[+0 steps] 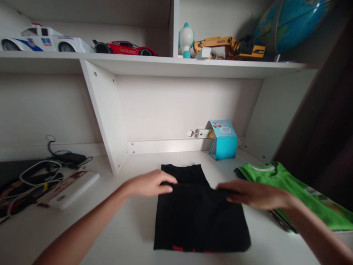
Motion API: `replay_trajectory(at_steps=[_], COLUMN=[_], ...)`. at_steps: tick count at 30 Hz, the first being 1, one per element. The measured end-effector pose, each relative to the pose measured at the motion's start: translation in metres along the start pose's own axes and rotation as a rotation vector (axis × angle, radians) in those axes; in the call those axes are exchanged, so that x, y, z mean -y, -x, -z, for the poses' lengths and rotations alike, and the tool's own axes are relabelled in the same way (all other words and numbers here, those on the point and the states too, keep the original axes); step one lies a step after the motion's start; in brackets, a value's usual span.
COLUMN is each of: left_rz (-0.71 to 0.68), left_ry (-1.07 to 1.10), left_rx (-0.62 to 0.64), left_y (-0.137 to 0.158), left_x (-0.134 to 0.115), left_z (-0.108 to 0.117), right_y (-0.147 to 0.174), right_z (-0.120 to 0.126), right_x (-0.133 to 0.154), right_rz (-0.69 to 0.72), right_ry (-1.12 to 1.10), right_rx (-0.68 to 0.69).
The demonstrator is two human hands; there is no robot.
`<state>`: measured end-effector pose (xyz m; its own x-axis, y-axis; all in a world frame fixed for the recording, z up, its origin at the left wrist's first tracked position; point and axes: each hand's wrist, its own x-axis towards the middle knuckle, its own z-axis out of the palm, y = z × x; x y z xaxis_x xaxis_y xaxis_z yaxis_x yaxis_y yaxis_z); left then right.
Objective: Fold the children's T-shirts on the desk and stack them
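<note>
A black T-shirt (201, 221) lies on the white desk, its lower part doubled up over the rest and its neckline toward the back. Red print shows along the near edge. My left hand (154, 183) pinches the left end of the fold between thumb and fingers. At the right end of the same fold, my right hand (248, 193) is closed on the cloth, slightly blurred. To the right of that hand lies a folded green T-shirt (300, 195) on top of other folded clothes.
A blue desk calendar (226, 147) stands at the back beside a power strip (204, 133). Left, past an upright panel (100, 114), are tangled cables (41, 180) and a white box (74, 189). The shelf above holds toy cars (127, 48), a toy excavator (228, 46) and a globe (292, 24).
</note>
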<state>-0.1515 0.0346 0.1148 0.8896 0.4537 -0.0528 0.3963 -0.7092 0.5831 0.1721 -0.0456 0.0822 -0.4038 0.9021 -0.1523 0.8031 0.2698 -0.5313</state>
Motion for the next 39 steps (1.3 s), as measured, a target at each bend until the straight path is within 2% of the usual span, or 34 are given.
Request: replay_trajectory(at_steps=[2,3,4,7,9,12,15,19,22,26,29,31,35,37,39], left_rz=[0.119,0.225,0.327,0.413,0.372,0.264,0.264,0.439,0.455,0.422,0.391,0.328,0.066,-0.008,-0.004], left_ry=[0.015,0.063,0.125,0.184,0.257,0.417,0.354,0.085,0.02,-0.016,-0.029,-0.017,0.054,0.034,-0.029], left_rx=[-0.082,-0.059,-0.029,0.006,0.001,-0.004,-0.043,-0.132,-0.169,-0.167,-0.182,-0.244,-0.455,-0.515,-0.522], left_y=[-0.045,-0.064,-0.079,-0.099,-0.096,-0.09,-0.098,-0.117,-0.119,-0.111,-0.106,-0.101,-0.079,-0.061,-0.042], left_x=[0.047,0.071,0.092,0.137,0.147,0.152,0.166,0.197,0.209,0.203,0.181,0.157,0.091,0.06,0.04], left_z=[0.017,0.019,0.018,0.012,0.017,0.034,0.042,0.022,0.006,0.004,0.02,0.038,0.072,0.077,0.072], right_y=[-0.063,-0.092,-0.117,-0.163,-0.173,-0.177,-0.189,-0.21,-0.214,-0.204,-0.189,-0.173,-0.118,-0.082,-0.046], right_z=[0.021,0.024,0.023,0.011,0.008,0.016,0.022,0.003,-0.017,-0.024,-0.003,0.023,0.067,0.068,0.052], right_x=[-0.019,-0.028,-0.038,-0.065,-0.079,-0.093,-0.103,-0.119,-0.126,-0.119,-0.102,-0.086,-0.042,-0.016,0.009], right_rz=[-0.024,-0.043,-0.071,-0.111,-0.092,-0.043,-0.041,-0.133,-0.197,-0.219,-0.181,-0.136,-0.013,0.063,0.128], right_ry=[-0.06,-0.061,-0.061,-0.051,-0.06,-0.08,-0.059,0.063,0.138,0.171,0.168,0.155,0.117,0.111,0.128], right_rx=[0.015,0.019,0.013,0.004,0.006,-0.017,-0.066,-0.146,-0.208,-0.261,-0.347,-0.453,-0.723,-0.826,-0.865])
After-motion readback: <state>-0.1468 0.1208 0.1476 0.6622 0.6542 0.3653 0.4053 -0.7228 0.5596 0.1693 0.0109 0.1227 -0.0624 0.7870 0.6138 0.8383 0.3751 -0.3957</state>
